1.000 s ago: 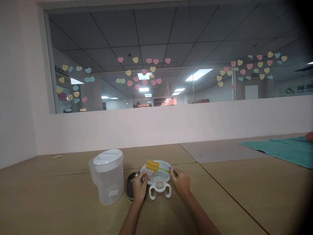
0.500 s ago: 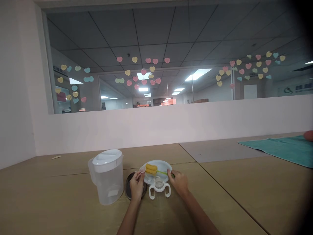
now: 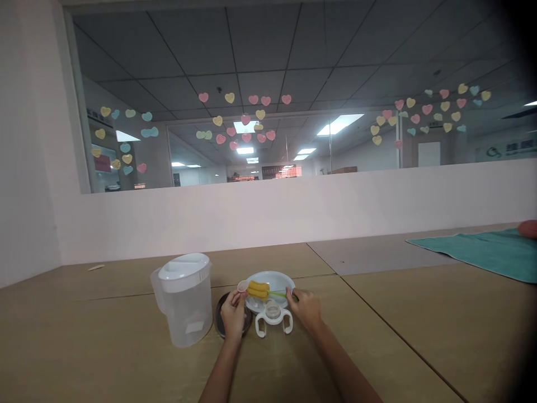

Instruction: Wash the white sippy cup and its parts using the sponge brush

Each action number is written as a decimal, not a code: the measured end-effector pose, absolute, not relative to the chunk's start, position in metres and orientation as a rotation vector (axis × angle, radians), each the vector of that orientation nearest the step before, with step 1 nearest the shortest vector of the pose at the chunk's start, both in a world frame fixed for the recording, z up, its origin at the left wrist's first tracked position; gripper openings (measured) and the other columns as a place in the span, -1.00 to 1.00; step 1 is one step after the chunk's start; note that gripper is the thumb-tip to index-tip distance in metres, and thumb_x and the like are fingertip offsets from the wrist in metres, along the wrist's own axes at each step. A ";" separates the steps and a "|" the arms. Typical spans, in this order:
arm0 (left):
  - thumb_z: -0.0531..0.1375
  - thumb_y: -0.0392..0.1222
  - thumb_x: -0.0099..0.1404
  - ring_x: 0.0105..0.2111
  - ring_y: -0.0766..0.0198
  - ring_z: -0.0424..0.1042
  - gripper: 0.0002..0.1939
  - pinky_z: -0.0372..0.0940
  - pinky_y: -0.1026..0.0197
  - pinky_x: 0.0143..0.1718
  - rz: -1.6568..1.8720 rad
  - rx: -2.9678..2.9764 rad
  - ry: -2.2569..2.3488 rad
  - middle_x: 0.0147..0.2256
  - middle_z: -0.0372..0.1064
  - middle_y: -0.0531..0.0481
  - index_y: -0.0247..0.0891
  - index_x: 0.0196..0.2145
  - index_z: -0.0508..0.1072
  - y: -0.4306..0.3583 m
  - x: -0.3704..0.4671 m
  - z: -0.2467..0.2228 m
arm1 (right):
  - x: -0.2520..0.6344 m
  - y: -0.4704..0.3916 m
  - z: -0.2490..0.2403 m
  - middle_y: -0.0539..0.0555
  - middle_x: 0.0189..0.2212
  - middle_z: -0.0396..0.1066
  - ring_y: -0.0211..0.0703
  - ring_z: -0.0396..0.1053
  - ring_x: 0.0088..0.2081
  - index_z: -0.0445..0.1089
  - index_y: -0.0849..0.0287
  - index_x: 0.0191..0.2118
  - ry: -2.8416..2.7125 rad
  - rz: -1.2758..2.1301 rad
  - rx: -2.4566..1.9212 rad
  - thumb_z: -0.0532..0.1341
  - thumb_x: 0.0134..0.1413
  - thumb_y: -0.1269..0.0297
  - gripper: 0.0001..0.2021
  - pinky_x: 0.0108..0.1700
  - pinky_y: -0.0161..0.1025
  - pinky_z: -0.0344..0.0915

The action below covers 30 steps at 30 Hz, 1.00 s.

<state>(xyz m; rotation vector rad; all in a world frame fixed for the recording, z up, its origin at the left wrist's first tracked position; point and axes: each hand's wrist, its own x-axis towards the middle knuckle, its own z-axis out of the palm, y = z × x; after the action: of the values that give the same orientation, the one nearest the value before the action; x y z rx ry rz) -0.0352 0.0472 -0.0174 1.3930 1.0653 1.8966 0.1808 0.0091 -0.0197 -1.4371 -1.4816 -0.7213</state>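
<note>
Pinched in my left hand [image 3: 233, 313] is a small round whitish cap [image 3: 243, 286]. My right hand [image 3: 306, 305] grips the green handle of a sponge brush [image 3: 259, 290] with a yellow head. The yellow head points left and is at the cap, apparently touching it. Both are held above a white dish [image 3: 277, 275]. Below the brush stands a clear baby bottle [image 3: 272, 311] with two white side handles, its top uncovered. A dark round dish [image 3: 223, 319] lies partly hidden under my left hand.
A translucent lidded pitcher [image 3: 188, 308] stands left of the dark dish. At the far right lies a teal cloth [image 3: 490, 252] with a reddish object [image 3: 527, 229], cut off by the frame, on it. A pale wall [image 3: 268, 215] with a window borders the table's back.
My left hand and the cap have shifted slightly left, and the brush head has moved a little with them. The camera has tilted slightly. Everything else stays in place.
</note>
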 end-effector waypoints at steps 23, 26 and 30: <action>0.31 0.02 -0.05 -0.31 0.14 0.50 -0.65 0.38 0.20 -0.25 1.753 1.505 0.951 -0.36 0.52 -0.14 -0.31 -0.39 0.48 0.039 -0.027 -0.008 | 0.181 -0.006 -0.007 0.07 -0.64 0.41 -0.31 0.28 -0.59 0.40 0.19 -0.61 -1.340 -0.492 -1.403 -0.11 0.25 0.14 -0.47 -0.49 -0.33 -0.06; 0.30 0.00 -0.03 -0.31 0.16 0.50 -0.68 0.36 0.22 -0.24 1.732 1.544 0.956 -0.36 0.52 -0.13 -0.31 -0.39 0.48 0.037 -0.027 -0.008 | 0.180 -0.003 -0.011 0.05 -0.68 0.37 -0.34 0.23 -0.62 0.37 0.21 -0.65 -1.379 -0.544 -1.346 -0.10 0.25 0.15 -0.47 -0.50 -0.33 -0.08; 0.28 0.00 -0.01 -0.31 0.17 0.49 -0.68 0.36 0.22 -0.24 1.741 1.559 0.957 -0.34 0.52 -0.11 -0.30 -0.37 0.48 0.036 -0.028 -0.007 | 0.181 0.001 -0.015 0.04 -0.69 0.37 -0.36 0.21 -0.64 0.38 0.21 -0.65 -1.360 -0.597 -1.323 -0.07 0.24 0.16 -0.49 -0.51 -0.34 -0.10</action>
<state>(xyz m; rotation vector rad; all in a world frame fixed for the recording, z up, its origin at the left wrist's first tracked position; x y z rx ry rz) -0.0278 0.0357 -0.0071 1.5588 0.9572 1.7410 0.1806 0.0012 -0.0148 -1.3227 -1.3599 -0.5966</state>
